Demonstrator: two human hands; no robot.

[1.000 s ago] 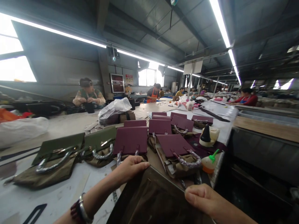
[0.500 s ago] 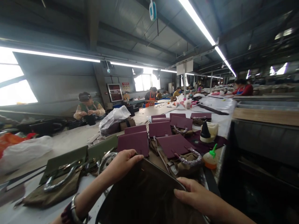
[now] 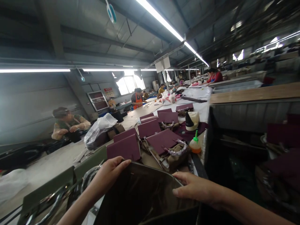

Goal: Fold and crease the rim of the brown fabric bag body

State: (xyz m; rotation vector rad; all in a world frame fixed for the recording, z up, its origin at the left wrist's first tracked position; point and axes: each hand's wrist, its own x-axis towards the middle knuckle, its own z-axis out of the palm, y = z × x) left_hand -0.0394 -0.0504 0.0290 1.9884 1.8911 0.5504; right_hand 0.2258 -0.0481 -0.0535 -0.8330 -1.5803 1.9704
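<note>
A dark olive-brown bag is held up close in front of me, its top edge facing the table. My left hand pinches the upper left corner of that edge between thumb and fingers. On the right side, my right hand grips the same rim, thumb toward me. The bag's lower part runs out of the frame. Just beyond it lie maroon handbags with plastic-wrapped handles. A green handbag with metal fittings lies left of my left forearm.
On the long table stand a bottle with a green nozzle, a cream container with a black cone and a clear plastic bag. A co-worker sits across at left. More maroon bags lie low at right.
My view has turned to the right, so the table and bags appear shifted left. Both hands keep hold of the bag, and its opening gapes wider, showing more of the inside.
</note>
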